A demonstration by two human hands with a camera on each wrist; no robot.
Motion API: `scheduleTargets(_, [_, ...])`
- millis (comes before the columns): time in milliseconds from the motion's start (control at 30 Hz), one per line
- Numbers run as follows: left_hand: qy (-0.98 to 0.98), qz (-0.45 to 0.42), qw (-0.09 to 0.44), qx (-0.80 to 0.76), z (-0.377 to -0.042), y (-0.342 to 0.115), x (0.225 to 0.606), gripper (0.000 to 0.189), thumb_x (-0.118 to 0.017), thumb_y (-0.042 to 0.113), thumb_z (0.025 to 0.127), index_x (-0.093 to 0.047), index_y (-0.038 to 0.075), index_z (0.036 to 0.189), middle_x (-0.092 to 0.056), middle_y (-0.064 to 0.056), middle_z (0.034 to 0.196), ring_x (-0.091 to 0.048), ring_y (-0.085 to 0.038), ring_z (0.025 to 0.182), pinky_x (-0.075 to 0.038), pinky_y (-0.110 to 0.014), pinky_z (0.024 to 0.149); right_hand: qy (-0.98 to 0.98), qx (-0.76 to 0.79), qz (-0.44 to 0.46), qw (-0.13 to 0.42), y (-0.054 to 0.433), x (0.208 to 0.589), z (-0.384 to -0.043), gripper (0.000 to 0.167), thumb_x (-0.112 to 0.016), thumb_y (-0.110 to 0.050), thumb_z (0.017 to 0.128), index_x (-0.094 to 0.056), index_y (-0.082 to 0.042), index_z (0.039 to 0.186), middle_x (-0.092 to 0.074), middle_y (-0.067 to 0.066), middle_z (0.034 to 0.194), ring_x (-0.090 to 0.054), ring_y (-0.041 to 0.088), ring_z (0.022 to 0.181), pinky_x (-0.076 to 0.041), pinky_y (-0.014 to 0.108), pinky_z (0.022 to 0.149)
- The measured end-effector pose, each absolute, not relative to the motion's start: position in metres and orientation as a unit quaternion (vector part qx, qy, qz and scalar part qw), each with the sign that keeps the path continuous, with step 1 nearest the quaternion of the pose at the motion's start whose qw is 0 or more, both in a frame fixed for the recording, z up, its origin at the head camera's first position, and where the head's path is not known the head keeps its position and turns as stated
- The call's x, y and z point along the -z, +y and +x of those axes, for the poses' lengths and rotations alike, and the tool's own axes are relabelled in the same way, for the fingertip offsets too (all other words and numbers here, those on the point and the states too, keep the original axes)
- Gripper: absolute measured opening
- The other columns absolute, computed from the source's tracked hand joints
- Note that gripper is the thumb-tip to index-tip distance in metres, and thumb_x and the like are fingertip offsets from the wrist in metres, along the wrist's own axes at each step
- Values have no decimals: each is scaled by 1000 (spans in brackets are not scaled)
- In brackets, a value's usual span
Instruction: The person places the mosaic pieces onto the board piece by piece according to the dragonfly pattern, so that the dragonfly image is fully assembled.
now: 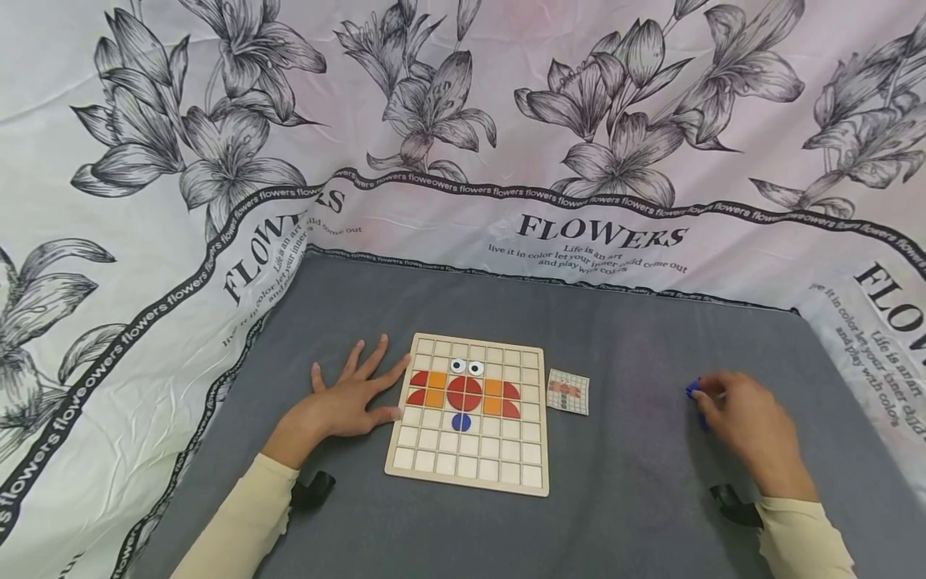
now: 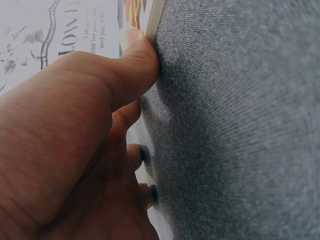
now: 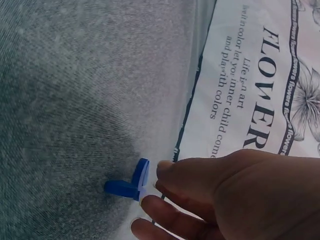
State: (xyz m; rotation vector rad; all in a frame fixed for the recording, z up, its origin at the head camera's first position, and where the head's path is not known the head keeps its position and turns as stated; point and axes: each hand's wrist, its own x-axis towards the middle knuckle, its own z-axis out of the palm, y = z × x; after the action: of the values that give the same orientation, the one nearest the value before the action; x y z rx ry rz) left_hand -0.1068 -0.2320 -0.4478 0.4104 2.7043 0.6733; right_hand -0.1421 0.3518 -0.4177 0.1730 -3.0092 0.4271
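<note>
A wooden grid board (image 1: 470,476) lies on the grey cloth, holding two eye tiles (image 1: 458,366), red quarter-round tiles (image 1: 472,386), orange square tiles (image 1: 437,379) and a small blue circle (image 1: 460,421). Beside its left edge rests my left hand (image 1: 347,406), fingers spread on the cloth; the thumb (image 2: 137,55) touches the board's side in the left wrist view. Well to the right of the board, my right hand (image 1: 755,430) pinches small blue tiles (image 3: 125,187) between thumb and fingertips, close over the cloth. The fingertips partly hide these tiles in the head view.
A small printed pattern card (image 1: 568,392) lies just right of the board, showing a similar figure. White flower-printed fabric (image 1: 600,241) rises along the back and sides of the grey surface (image 1: 615,482). Dark straps (image 1: 313,490) sit around both wrists.
</note>
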Motion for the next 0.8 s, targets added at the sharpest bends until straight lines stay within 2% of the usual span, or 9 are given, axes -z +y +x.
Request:
scheduleTargets(200, [952,135,159,-224,-108,-232,453,84,-62,61,101,-17,42,170,6,-1,179,15,-40,162,19,-88,104,-988,-137,52,43,351,422,-145,21,-77,-15,95,-76,-2,111,-71,23,108,-68,46,92,-51,60,64])
scheduleTargets(433, [956,133,168,-199,-105,-226,436,82,-64,52,104,-22,32,171,2,-8,179,10,-45,162,11,-91,104,-989,-132,47,40,348,423,-145,16,-78,-14,94,-76,-3,106,-73,22,105,-69,46,91,-50,61,63])
scheduleTargets(633, [954,135,171,-204,-104,-227,436,83,-64,53,104,-20,32,171,3,-7,179,11,-44,162,13,-91,104,-989,-126,56,47,346,423,-144,14,-79,-11,93,-75,-2,104,-70,25,105,-68,46,89,-50,62,62])
scheduleTargets(800, [951,137,165,-223,-106,-230,444,84,-63,58,102,-18,38,170,5,-4,179,14,-42,162,17,-89,104,-989,-125,63,50,347,424,-145,12,-78,-9,93,-76,-3,103,-71,24,105,-67,48,91,-50,63,63])
